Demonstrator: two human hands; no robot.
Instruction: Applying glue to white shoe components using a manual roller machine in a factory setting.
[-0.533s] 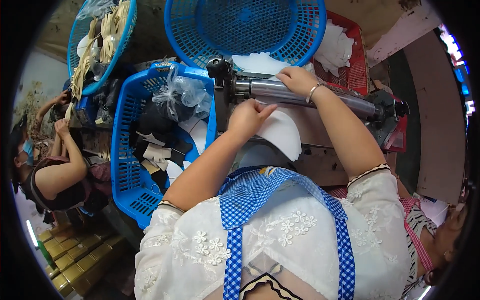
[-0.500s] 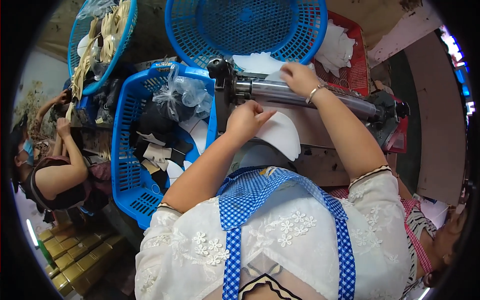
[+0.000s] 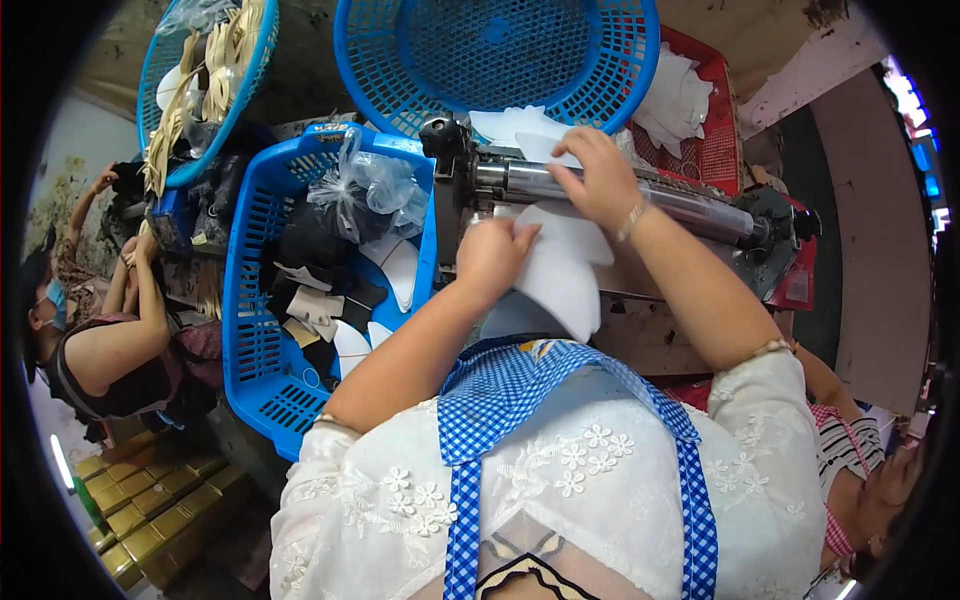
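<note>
While both hands work at the roller machine: feeding step under way, by the look of it.
Left hand: fingers curled, pinching the near edge of the white sheet.
Right hand: palm down, fingers bent over the sheet's far edge, pressing it against the steel roller.
White sheet: draped from the roller down toward the blue checked apron, curved lower edge hanging free over the machine's front.
Machine: between the body and the round blue basket; more white pieces lying just behind the roller.
Left side: square blue crate holding dark and white cut pieces plus a clear plastic bag.
Right side: red basket with further white pieces.
Others: one seated person at far left, another's striped sleeve at lower right, both well apart from the machine.
Step judged: leading edge lined up at the roller, not yet drawn through.
Next move calls for: keeping the edge square to the roller, sheet flat and unwrinkled, fingertips clear of the nip.
</note>
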